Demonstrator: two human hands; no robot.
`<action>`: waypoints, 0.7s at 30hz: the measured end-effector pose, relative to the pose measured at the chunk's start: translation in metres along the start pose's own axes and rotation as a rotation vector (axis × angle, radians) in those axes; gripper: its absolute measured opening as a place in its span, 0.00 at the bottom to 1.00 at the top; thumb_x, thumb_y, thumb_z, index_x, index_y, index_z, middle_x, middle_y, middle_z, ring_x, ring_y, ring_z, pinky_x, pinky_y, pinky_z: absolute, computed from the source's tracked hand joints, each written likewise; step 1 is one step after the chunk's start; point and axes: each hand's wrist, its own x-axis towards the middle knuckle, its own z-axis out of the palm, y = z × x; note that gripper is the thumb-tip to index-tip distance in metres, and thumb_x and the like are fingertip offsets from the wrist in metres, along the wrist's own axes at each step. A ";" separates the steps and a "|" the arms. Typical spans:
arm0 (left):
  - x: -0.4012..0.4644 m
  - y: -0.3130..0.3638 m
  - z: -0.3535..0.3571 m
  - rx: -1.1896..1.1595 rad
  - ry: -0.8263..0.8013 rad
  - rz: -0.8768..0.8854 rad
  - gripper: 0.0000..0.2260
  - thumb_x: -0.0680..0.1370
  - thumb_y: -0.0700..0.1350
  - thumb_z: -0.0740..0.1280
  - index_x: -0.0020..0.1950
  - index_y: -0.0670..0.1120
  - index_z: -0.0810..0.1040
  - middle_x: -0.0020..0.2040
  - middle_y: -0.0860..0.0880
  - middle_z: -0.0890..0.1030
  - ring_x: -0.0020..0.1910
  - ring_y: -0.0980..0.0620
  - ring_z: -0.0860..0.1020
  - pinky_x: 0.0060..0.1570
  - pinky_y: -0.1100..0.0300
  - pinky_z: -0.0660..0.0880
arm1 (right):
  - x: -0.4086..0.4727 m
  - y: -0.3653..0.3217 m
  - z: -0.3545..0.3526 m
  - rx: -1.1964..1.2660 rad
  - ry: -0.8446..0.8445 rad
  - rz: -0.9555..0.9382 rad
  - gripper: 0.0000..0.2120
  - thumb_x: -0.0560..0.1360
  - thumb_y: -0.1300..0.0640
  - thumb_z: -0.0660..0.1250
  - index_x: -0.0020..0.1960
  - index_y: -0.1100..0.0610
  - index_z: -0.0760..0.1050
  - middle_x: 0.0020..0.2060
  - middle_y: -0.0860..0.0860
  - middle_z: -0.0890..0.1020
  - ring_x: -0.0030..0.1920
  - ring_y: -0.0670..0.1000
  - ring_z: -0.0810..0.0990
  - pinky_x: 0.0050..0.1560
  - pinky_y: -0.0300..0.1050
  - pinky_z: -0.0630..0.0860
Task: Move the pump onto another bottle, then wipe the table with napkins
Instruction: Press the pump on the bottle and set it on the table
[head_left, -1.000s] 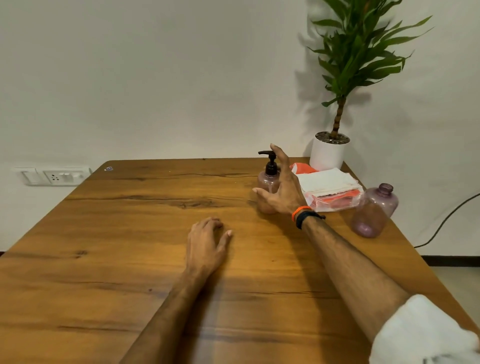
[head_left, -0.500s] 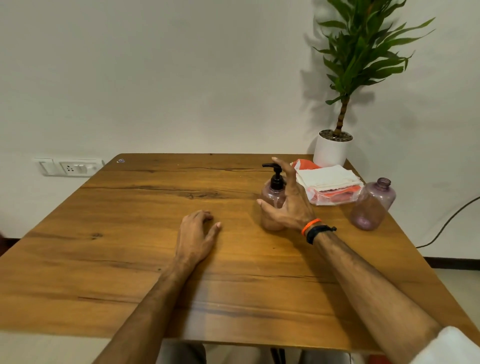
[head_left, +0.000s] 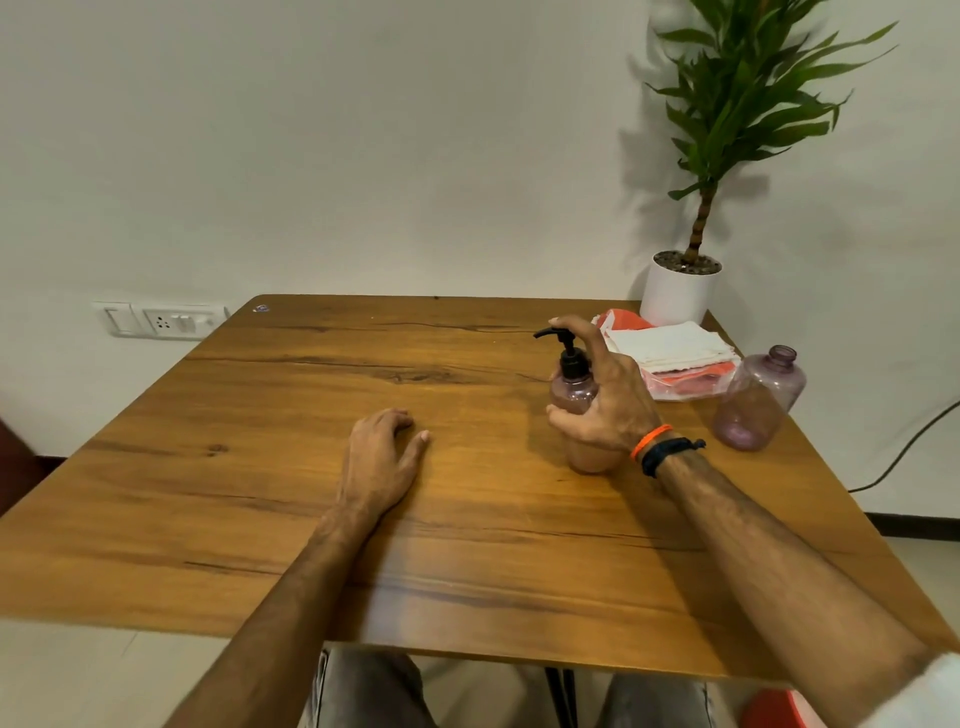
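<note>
At the far left we see a wall socket beside the wooden table. Next, our left hand rests palm down on the table, released, fingers loosely bent and holding nothing. To its right our right hand grasps the pump bottle, thumb curled round the body and a finger arched over the black pump, which sits on that bottle's neck. We cannot tell whether the finger presses the pump head. The bottle stands upright on the table. Just behind the hand lies a stack of white napkins on a clear, orange-printed packet. Further right the second bottle stands open-necked, apart from the first. A potted plant occupies the far right corner.
</note>
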 end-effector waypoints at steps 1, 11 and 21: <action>0.000 0.000 0.000 -0.002 0.001 0.000 0.16 0.77 0.49 0.67 0.60 0.41 0.79 0.63 0.45 0.79 0.63 0.47 0.74 0.65 0.56 0.65 | 0.000 0.000 -0.001 0.003 0.002 0.002 0.41 0.62 0.56 0.72 0.71 0.44 0.59 0.38 0.43 0.79 0.38 0.43 0.81 0.41 0.34 0.80; 0.000 -0.001 0.001 0.002 -0.002 0.000 0.16 0.78 0.50 0.67 0.61 0.42 0.78 0.63 0.45 0.78 0.64 0.47 0.73 0.65 0.56 0.65 | 0.001 -0.003 -0.001 -0.008 0.008 -0.002 0.38 0.63 0.57 0.72 0.70 0.49 0.61 0.37 0.41 0.77 0.37 0.44 0.81 0.41 0.29 0.77; 0.001 -0.007 0.004 -0.024 -0.014 0.004 0.16 0.78 0.50 0.67 0.61 0.43 0.78 0.63 0.46 0.78 0.63 0.48 0.73 0.65 0.56 0.65 | 0.003 0.001 -0.007 -0.088 0.016 0.026 0.36 0.61 0.55 0.72 0.67 0.48 0.64 0.37 0.44 0.79 0.37 0.46 0.80 0.41 0.41 0.81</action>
